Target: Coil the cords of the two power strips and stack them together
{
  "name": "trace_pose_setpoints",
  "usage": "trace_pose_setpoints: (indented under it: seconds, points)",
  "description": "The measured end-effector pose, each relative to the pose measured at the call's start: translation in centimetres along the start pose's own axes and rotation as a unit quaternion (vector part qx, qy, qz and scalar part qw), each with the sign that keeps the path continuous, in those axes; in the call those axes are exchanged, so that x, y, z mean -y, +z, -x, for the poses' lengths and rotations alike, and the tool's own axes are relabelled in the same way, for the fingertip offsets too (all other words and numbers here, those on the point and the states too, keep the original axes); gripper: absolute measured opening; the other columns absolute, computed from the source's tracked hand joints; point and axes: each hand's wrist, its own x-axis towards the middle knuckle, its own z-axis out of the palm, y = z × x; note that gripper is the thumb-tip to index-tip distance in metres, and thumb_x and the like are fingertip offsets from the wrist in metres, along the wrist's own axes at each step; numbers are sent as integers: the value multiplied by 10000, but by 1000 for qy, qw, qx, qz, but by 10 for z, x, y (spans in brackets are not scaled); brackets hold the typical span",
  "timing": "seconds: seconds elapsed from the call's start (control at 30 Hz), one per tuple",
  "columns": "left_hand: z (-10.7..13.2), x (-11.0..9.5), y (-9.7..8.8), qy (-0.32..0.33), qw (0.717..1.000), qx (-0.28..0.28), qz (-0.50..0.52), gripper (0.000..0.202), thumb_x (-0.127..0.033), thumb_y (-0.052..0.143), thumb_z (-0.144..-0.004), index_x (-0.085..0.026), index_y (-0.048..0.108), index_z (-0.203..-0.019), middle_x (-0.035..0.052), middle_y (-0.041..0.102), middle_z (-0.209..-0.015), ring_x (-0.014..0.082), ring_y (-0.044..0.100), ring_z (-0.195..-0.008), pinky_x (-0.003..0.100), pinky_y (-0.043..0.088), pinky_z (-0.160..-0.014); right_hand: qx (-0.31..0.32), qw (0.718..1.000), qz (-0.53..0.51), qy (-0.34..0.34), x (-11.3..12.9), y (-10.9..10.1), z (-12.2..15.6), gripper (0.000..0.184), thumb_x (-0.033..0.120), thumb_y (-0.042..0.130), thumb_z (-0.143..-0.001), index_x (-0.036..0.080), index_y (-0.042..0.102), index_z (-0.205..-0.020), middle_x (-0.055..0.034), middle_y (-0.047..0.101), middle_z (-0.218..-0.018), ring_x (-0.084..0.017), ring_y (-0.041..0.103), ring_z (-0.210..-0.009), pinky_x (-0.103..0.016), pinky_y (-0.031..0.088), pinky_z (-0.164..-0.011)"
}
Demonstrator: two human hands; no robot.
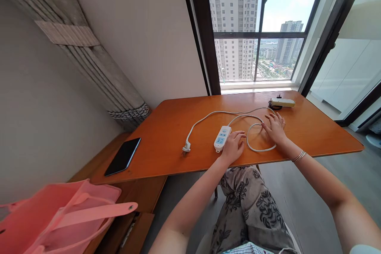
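Note:
A white power strip with blue sockets lies on the orange-brown wooden table. Its white cable loops across the table and ends in a plug at the left. My left hand rests just right of the strip, its fingers curled and touching the strip's end. My right hand lies flat with fingers spread on the cable loop. A bracelet is on my right wrist.
A second cream power strip with a dark plug lies at the table's far right. A black phone lies near the left front corner. A pink bag sits lower left. A large window stands behind the table.

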Motion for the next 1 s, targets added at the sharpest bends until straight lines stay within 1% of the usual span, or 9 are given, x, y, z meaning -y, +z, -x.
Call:
trace_pose_setpoints:
  seconds: [0.1,0.2,0.4,0.47,0.57,0.63,0.7,0.87,1.0]
  points:
    - [0,1,1,-15,1000,-21,-14,269,-89,563,-820,-218,618,-1049,99,630,-1262,270,590,-1211,499,460,-1077,100,993,17,-65,29,-8,22,531,559,486,-965,279,548,-1412,-139,635,-1342,-368,469,-1358,-685,89,-1169]
    - [0,1,3,-17,999,-24,-27,282,-87,563,-823,-220,617,-1066,100,614,-1282,275,576,-1231,504,444,-1092,152,986,9,-72,49,-10,41,533,619,484,-948,280,597,-1344,-159,580,-1395,-367,512,-1321,-661,208,-1152]
    - [-1,5,2,-21,998,-50,-43,284,-101,563,-839,-221,613,-1092,107,595,-1314,277,554,-1260,505,420,-1109,187,946,-259,63,67,6,50,625,567,613,-882,222,470,-1384,-149,615,-1265,-266,645,-1129,-438,502,-992]
    - [-2,6,2,-22,996,-72,-56,290,-104,564,-837,-217,610,-1100,118,582,-1332,286,544,-1275,511,415,-1110,173,886,-389,183,72,8,41,631,500,652,-873,241,405,-1392,-104,647,-1169,-235,680,-1045,-399,543,-931]
    - [-5,8,2,-19,992,-100,-73,312,-107,567,-830,-215,604,-1120,125,576,-1336,286,545,-1282,498,422,-1106,128,713,-582,370,78,4,21,414,371,653,-885,253,457,-1229,-45,643,-1001,-185,711,-879,-306,594,-771]
    - [-8,9,3,-19,992,-110,-66,327,-108,568,-824,-212,596,-1133,127,578,-1322,280,551,-1279,487,426,-1109,107,608,-656,435,82,-2,7,209,300,597,-915,233,484,-1077,-32,620,-899,-161,700,-789,-266,599,-678]
    - [-11,12,1,-26,992,-118,-44,342,-109,566,-817,-208,582,-1144,128,573,-1312,272,548,-1285,479,422,-1122,97,556,-695,446,85,-9,-3,74,250,537,-940,219,472,-961,-23,601,-818,-140,669,-705,-238,589,-615]
    - [-24,23,-18,-68,987,-143,6,384,-144,583,-804,-196,550,-1183,149,533,-1359,276,511,-1335,473,414,-1133,108,527,-737,410,98,-26,-8,193,163,537,-911,226,390,-803,77,417,-575,-61,398,-420,-131,398,-397]
    - [-43,36,-42,-135,981,-140,14,475,-170,590,-822,-179,518,-1292,166,557,-1384,290,510,-1342,485,369,-1164,183,630,-694,297,112,-49,2,247,243,678,-842,245,444,-922,130,304,-542,-47,237,-390,-120,202,-362]
